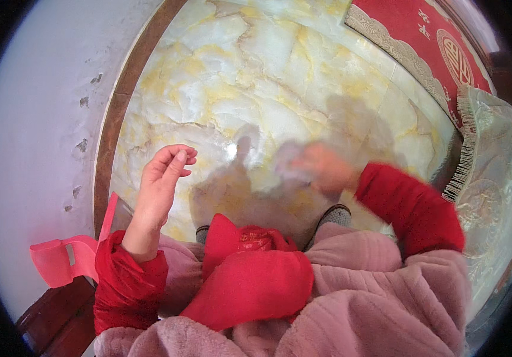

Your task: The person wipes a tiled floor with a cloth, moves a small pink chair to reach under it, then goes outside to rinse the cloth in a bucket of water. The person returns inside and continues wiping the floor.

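Note:
My left hand [164, 172] is raised over the floor, its fingers curled and the thumb resting against the index finger. Nothing is visible in it. Motion blurs my right hand [329, 167], held out in front of my right knee. By its fingertips is a pale lilac-grey smear [286, 160]; whether this is a held thing or a shadow, I cannot tell. Across my lap lies a bright red cloth item [256, 281], partly folded, with gold writing on its far part. Both hands are apart from it.
A pink object [53, 263] with a slot stands left of my left sleeve, above dark brown wood [59, 317]. A chipped white wall [50, 134] with brown skirting [111, 125] runs along the left. On the right are a red patterned cloth [416, 40] and a fringed shiny cover [488, 187].

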The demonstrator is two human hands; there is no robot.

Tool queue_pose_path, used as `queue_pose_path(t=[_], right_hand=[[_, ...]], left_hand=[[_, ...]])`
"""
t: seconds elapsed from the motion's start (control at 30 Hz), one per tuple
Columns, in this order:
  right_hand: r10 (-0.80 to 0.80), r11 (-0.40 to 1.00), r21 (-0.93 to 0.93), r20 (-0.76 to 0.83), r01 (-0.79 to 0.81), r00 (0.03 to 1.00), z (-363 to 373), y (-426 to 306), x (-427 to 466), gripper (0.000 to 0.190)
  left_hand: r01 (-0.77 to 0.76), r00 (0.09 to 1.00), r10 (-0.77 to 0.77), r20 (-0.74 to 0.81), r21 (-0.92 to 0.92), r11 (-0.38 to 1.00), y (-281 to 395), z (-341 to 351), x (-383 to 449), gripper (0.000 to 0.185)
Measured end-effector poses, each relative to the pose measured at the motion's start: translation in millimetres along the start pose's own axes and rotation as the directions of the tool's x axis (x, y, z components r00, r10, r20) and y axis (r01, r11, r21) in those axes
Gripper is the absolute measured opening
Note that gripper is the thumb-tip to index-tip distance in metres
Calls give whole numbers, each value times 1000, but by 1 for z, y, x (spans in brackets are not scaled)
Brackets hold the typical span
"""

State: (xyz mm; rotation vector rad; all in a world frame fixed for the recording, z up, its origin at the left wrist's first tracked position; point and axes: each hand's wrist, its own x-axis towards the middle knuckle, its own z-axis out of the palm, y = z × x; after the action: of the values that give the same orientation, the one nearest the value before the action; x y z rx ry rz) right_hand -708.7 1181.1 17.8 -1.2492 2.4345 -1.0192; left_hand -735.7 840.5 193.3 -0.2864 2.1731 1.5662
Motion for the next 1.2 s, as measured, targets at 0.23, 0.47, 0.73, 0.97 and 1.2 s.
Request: queue_pose_path(t=[0.23, 0.47, 0.73, 0.97, 1.2], right_hand=[[-148, 976, -147, 93, 161, 985, 181, -53, -16, 51], [210, 911, -342, -91, -229, 973, 110, 13, 78, 57], [793, 487, 99, -466, -868, 391, 4, 140, 15, 64], [440, 878, -102, -211, -467, 873, 46, -9, -38, 59], [208, 966, -160, 11, -203, 978, 131, -26, -85, 53]], left_hand=[[128, 986, -143, 89, 153, 980, -41, 16, 7, 26], [-116, 865, -228, 448, 619, 776, -53, 36, -5, 37], [-195, 861, -162, 482, 607, 771, -29, 57, -3, 38], [-309, 843, -56, 535, 567, 764, -15, 67, -9, 38], [-283, 826, -105, 554, 569, 773, -16, 84, 6, 38]])
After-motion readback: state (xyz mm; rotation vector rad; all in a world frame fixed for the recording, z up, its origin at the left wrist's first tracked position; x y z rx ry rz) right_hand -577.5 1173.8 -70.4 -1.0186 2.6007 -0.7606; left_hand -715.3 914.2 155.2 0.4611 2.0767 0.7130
